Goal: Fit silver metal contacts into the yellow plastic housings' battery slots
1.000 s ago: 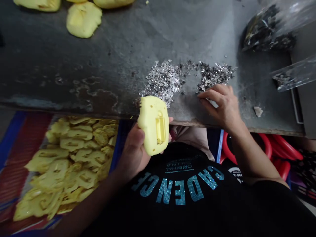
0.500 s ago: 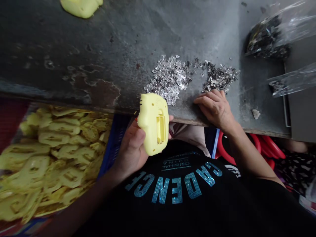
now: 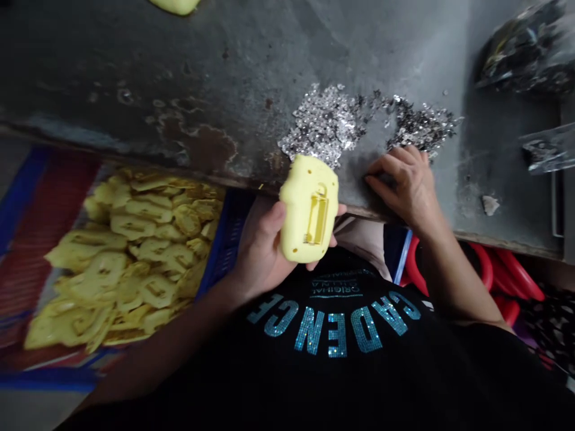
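Observation:
My left hand is closed around a yellow plastic housing with a rectangular battery compartment facing up. It holds the housing just off the table's front edge, below a pile of small silvery metal contacts. My right hand rests on the table at the near side of a second, darker pile of metal contacts. Its fingers are curled, with thumb and forefinger close together at the tips. Whatever lies between them is too small or hidden to make out.
A blue crate at lower left holds many yellow housings. Plastic bags of small metal parts lie at the right. Another yellow piece sits at the far edge of view. Red rings show under the table.
The view has shifted, so most things appear further right and higher. The housing has turned slightly in my left hand. My right fingers have drawn in more by the dark pile.

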`<state>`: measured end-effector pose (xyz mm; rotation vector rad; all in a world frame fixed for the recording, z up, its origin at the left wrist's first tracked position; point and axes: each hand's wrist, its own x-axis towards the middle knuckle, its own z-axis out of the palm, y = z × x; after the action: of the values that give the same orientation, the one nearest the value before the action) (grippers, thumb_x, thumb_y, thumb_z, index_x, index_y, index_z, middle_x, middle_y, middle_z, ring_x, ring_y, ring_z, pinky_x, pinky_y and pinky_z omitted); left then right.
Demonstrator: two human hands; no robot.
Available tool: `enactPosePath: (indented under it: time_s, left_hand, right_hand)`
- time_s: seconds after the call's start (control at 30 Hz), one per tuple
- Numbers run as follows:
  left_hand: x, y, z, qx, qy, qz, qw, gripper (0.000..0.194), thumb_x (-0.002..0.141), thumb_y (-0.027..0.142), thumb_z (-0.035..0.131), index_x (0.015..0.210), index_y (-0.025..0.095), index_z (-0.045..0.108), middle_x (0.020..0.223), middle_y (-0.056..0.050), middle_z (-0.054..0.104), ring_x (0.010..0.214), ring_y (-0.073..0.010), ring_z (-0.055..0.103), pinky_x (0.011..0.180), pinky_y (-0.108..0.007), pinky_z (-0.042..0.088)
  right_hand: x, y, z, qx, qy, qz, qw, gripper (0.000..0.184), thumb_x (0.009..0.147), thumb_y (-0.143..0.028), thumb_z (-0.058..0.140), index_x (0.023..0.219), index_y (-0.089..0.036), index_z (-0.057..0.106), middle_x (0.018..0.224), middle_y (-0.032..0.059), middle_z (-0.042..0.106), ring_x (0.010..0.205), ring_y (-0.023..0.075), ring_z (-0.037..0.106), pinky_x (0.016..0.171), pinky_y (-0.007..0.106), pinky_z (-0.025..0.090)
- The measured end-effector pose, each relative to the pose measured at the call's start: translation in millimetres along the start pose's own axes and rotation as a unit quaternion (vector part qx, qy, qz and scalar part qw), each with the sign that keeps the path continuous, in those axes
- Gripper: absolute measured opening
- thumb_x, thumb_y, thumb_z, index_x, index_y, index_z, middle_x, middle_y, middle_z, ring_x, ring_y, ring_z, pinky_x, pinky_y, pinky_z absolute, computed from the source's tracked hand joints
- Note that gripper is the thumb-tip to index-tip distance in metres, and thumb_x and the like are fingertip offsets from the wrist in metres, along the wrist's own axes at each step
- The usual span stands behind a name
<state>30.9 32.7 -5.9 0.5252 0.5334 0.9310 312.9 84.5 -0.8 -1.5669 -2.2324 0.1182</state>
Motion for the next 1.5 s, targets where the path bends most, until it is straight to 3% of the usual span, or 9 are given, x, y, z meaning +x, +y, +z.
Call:
enactPosePath:
  time_s: [0.23, 0.4, 0.5, 0.63, 0.73, 0.97, 1.13, 1.33, 1.5]
  left_hand:
    - [1.7, 1.2, 1.0, -0.037, -0.028, -0.083, 0.995, 0.062, 0.099, 0.068, 0.081, 0.133, 0.016, 0.079, 0.117, -0.014, 0.089, 0.073, -0.0215, 0.084, 0.037, -0.018, 0.049]
    - [0.9, -2.4, 7.0, -0.059, -0.070, -0.107, 0.990, 0.053, 0.100, 0.065, 0.084, 0.124, 0.018, 0.079, 0.099, -0.007, 0.085, 0.072, -0.0226, 0.085, 0.036, -0.018, 0.052]
    - [-1.9, -3.6, 10.4, -0.067, -0.084, -0.107, 0.988, 0.050, 0.102, 0.064, 0.081, 0.125, 0.019, 0.078, 0.100, -0.007, 0.083, 0.072, -0.0220, 0.085, 0.036, -0.018, 0.053]
    - [-8.2, -3.5, 13.9, -0.047, -0.086, -0.108, 0.989, 0.055, 0.103, 0.066, 0.078, 0.133, 0.020, 0.075, 0.109, -0.009, 0.085, 0.075, -0.0214, 0.085, 0.039, -0.016, 0.053]
    - [-12.8, -5.4, 14.5, -0.029, -0.085, -0.103, 0.991, 0.058, 0.104, 0.068, 0.075, 0.137, 0.021, 0.072, 0.118, -0.011, 0.086, 0.076, -0.0213, 0.085, 0.040, -0.016, 0.052]
    - [-20.5, -14.7, 12.0, -0.012, -0.115, -0.089, 0.989, 0.066, 0.104, 0.072, 0.071, 0.145, 0.020, 0.069, 0.121, -0.013, 0.087, 0.079, -0.0231, 0.086, 0.043, -0.018, 0.055]
    - [-27.1, -16.5, 22.6, -0.002, -0.089, -0.076, 0.993, 0.060, 0.104, 0.071, 0.072, 0.138, 0.022, 0.072, 0.118, -0.013, 0.087, 0.076, -0.0223, 0.084, 0.040, -0.018, 0.051]
    - [-34.0, -18.6, 32.4, -0.001, -0.091, -0.070, 0.993, 0.059, 0.104, 0.068, 0.076, 0.142, 0.024, 0.073, 0.105, -0.009, 0.083, 0.072, -0.0214, 0.082, 0.039, -0.017, 0.049]
    - [-37.0, -19.1, 37.6, -0.007, -0.115, -0.069, 0.991, 0.064, 0.106, 0.067, 0.073, 0.147, 0.018, 0.072, 0.114, -0.013, 0.085, 0.073, -0.0208, 0.081, 0.038, -0.017, 0.050]
  right_hand:
    - [-12.3, -47.8, -44.0, 0.266, 0.002, -0.093, 0.959, 0.005, 0.111, -0.029, 0.081, 0.113, -0.031, 0.085, 0.101, -0.0008, 0.088, 0.088, 0.0199, 0.081, 0.086, 0.039, 0.060]
    - [-8.7, -63.6, -52.9, 0.354, -0.037, -0.104, 0.929, 0.011, 0.109, -0.023, 0.081, 0.115, -0.032, 0.084, 0.105, 0.0003, 0.087, 0.096, 0.0200, 0.083, 0.087, 0.038, 0.066]
    - [-7.7, -63.9, -55.1, 0.337, -0.058, -0.112, 0.933, 0.007, 0.112, -0.029, 0.077, 0.113, -0.032, 0.084, 0.108, 0.0022, 0.087, 0.098, 0.0216, 0.083, 0.088, 0.040, 0.068]
    - [-13.3, -65.3, -60.5, 0.256, -0.006, -0.121, 0.959, 0.009, 0.115, -0.032, 0.075, 0.113, -0.029, 0.084, 0.109, 0.0042, 0.085, 0.099, 0.0223, 0.081, 0.085, 0.039, 0.065]
    - [-18.9, -65.7, -59.5, 0.216, -0.009, -0.113, 0.970, 0.011, 0.115, -0.030, 0.073, 0.115, -0.028, 0.084, 0.106, 0.0049, 0.083, 0.095, 0.0220, 0.078, 0.082, 0.037, 0.063]
    - [-28.6, -60.7, -44.4, 0.328, 0.004, -0.101, 0.939, 0.013, 0.107, -0.038, 0.086, 0.109, -0.026, 0.082, 0.098, 0.0017, 0.079, 0.085, 0.0184, 0.073, 0.076, 0.035, 0.060]
    - [-39.5, -70.4, -62.9, 0.312, 0.009, -0.089, 0.946, 0.001, 0.110, -0.032, 0.082, 0.109, -0.031, 0.082, 0.100, 0.0004, 0.084, 0.087, 0.0199, 0.079, 0.079, 0.038, 0.065]
    - [-46.5, -82.6, -87.9, 0.174, -0.018, -0.145, 0.974, 0.011, 0.115, -0.027, 0.070, 0.116, -0.029, 0.081, 0.111, 0.0033, 0.084, 0.099, 0.0221, 0.082, 0.084, 0.039, 0.067]
    - [-47.1, -87.7, -97.9, 0.097, -0.059, -0.158, 0.981, 0.016, 0.119, -0.035, 0.065, 0.118, -0.031, 0.080, 0.116, 0.0053, 0.082, 0.105, 0.0245, 0.079, 0.093, 0.042, 0.069]
